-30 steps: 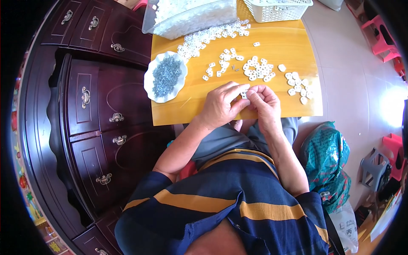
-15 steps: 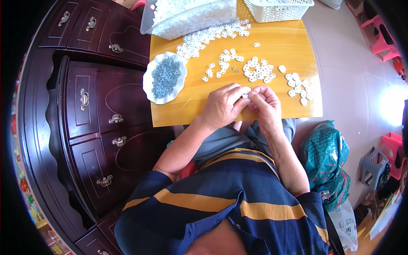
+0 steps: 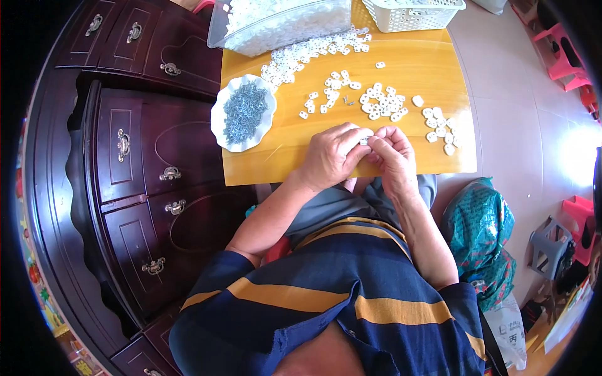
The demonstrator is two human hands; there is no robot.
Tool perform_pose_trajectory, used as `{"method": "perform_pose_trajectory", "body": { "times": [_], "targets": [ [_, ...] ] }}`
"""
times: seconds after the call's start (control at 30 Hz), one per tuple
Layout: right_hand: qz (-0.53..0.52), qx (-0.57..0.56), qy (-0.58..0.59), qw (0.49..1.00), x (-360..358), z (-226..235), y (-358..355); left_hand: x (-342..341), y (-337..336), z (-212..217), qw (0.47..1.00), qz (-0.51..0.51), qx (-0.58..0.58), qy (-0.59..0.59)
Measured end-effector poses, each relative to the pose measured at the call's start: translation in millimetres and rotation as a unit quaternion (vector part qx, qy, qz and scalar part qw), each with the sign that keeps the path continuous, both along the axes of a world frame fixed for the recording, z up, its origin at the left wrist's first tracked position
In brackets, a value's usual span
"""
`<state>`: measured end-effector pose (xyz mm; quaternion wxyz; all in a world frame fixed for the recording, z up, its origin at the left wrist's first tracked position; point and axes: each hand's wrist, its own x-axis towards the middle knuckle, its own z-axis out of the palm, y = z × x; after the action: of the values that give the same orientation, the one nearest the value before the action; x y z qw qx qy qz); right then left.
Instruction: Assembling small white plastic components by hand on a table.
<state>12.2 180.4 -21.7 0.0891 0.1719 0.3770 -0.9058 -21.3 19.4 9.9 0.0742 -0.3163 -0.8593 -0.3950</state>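
Note:
Near the table's front edge, my left hand (image 3: 332, 153) pinches a small white plastic piece (image 3: 364, 141) with two holes between thumb and fingertips. The closed fingers of my right hand (image 3: 392, 153) meet it at the same piece; whether they hold a screw there is hidden. Beyond my hands lie a few loose screws (image 3: 348, 101) and a group of white plastic pieces (image 3: 382, 102). Farther right is a cluster of similar white pieces (image 3: 441, 128). To the left, a white scalloped dish (image 3: 219, 128) holds a heap of small metal screws (image 3: 244, 113).
A clear bin (image 3: 282, 26) full of white pieces stands at the back of the wooden table (image 3: 276, 169), beside a white basket (image 3: 417, 19). A dark wooden cabinet (image 3: 150, 156) flanks the left side. Green bags (image 3: 480, 225) and plastic stools (image 3: 552, 244) are on the right.
Both hands stay together at the white piece, with barely visible finger movement. The whole view has shifted very slightly.

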Motion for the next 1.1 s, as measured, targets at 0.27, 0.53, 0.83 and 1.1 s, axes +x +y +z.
{"method": "perform_pose_trajectory", "body": {
  "times": [0.27, 0.53, 0.83, 1.1],
  "targets": [
    [-0.001, -0.005, -0.001, 1.0, 3, 2, 1, 2, -1, 2, 1.0, -0.008, 0.001, -0.016],
    [0.005, -0.001, 0.006, 1.0, 1, 2, 5, 1, -1, 1, 0.999, -0.009, 0.018, -0.042],
    [-0.02, 0.399, 0.119, 0.909, 9, 8, 28, 6, -28, -12, 0.994, 0.059, 0.022, -0.086],
    [-0.013, 0.744, 0.186, 0.642, 6, 11, 74, -21, -48, -8, 0.984, 0.158, -0.087, 0.007]
  ]
}}
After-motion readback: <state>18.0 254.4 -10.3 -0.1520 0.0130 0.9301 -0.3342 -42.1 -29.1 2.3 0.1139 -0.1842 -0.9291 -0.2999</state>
